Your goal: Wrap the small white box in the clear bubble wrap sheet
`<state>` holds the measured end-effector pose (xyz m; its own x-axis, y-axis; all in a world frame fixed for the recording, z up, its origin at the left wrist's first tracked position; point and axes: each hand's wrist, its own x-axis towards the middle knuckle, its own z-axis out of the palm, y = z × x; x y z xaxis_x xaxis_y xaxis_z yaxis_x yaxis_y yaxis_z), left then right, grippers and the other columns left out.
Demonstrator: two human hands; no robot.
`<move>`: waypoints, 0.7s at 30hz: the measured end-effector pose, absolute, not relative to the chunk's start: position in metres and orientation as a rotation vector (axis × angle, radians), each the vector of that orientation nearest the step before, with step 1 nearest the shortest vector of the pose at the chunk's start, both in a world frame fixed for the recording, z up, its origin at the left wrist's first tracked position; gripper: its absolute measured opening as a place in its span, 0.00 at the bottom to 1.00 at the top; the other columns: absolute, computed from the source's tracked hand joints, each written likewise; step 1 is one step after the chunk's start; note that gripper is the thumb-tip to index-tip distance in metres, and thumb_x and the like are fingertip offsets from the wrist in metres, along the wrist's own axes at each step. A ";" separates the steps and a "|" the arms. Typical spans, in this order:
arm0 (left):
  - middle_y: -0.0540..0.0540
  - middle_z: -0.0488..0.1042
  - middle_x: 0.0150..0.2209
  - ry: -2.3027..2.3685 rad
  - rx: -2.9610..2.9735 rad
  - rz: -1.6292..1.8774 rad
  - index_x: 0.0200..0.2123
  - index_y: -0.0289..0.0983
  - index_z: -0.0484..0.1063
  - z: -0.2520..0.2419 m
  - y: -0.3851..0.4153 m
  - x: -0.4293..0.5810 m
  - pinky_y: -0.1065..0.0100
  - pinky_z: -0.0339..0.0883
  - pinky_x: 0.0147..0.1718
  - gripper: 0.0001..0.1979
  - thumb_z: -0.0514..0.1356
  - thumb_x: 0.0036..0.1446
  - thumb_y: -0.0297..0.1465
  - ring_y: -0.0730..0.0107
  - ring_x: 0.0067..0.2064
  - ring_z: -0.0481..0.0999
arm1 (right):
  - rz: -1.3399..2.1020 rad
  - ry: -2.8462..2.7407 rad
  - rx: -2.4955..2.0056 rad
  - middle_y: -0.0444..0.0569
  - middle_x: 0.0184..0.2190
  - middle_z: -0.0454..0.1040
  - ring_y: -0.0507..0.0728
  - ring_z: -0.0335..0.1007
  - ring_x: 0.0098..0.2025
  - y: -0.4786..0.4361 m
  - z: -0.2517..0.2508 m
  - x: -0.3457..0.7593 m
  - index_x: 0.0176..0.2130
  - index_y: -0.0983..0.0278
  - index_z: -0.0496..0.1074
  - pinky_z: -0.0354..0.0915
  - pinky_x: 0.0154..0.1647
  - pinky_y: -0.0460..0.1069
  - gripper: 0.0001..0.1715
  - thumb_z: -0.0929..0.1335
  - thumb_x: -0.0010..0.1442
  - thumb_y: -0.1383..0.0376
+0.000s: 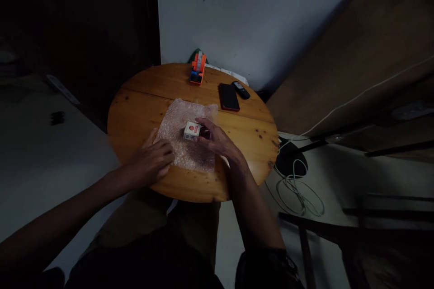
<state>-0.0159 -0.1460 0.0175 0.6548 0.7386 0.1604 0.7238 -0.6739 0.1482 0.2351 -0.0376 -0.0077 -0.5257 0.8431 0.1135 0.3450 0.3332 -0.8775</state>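
Note:
A sheet of bubble wrap (190, 156) lies flat on the round wooden table (132, 113). On its middle is a small white box (192, 130) with a red print on top. My right hand (217, 137) grips this box from the right, index finger at the far side and thumb at the near side. At the wrap's left edge, my left hand (158, 160) has its fingers curled over the sheet, closed on it. The fingertips of my left hand are partly hidden.
An orange tape dispenser (198, 68) stands at the table's far edge by the wall. To its right lie a dark phone-like slab (229, 97) and a black keypad phone (241, 90). Coiled pale cable (298, 189) lies on the floor at right, near dark furniture legs.

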 end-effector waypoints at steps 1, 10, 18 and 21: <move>0.44 0.77 0.43 1.225 2.818 0.293 0.37 0.38 0.75 0.017 -0.144 -0.013 0.37 0.45 0.67 0.09 0.56 0.59 0.23 0.56 0.52 0.73 | 1.125 -2.037 -1.042 0.54 0.56 0.74 0.61 0.74 0.52 -0.038 -0.008 0.235 0.63 0.60 0.65 0.70 0.54 0.58 0.39 0.74 0.55 0.58; 0.46 0.75 0.32 1.324 2.643 0.478 0.29 0.38 0.70 0.024 -0.125 -0.001 0.57 0.66 0.53 0.06 0.55 0.55 0.23 0.63 0.39 0.75 | 1.195 -1.944 -1.066 0.56 0.57 0.73 0.62 0.74 0.52 -0.043 0.004 0.236 0.63 0.60 0.66 0.70 0.55 0.60 0.38 0.72 0.59 0.51; 0.47 0.78 0.31 1.767 2.104 0.547 0.31 0.39 0.75 0.054 -0.055 0.021 0.66 0.62 0.32 0.08 0.57 0.51 0.32 0.63 0.33 0.75 | 1.422 -1.734 -1.002 0.54 0.62 0.70 0.66 0.66 0.63 -0.055 0.037 0.252 0.59 0.57 0.71 0.63 0.63 0.62 0.42 0.76 0.50 0.46; 0.46 0.78 0.31 1.800 2.076 0.509 0.30 0.38 0.75 0.048 -0.040 0.021 0.65 0.64 0.33 0.08 0.57 0.49 0.32 0.61 0.34 0.76 | 1.376 -1.647 -1.118 0.53 0.49 0.78 0.62 0.75 0.48 -0.047 0.025 0.245 0.48 0.62 0.76 0.71 0.48 0.56 0.34 0.79 0.44 0.51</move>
<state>0.0207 -0.0395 0.0477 0.1305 0.9905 0.0434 0.8667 -0.1352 0.4801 0.2446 -0.0472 0.0248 -0.3770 0.9261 -0.0102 0.1744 0.0602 -0.9828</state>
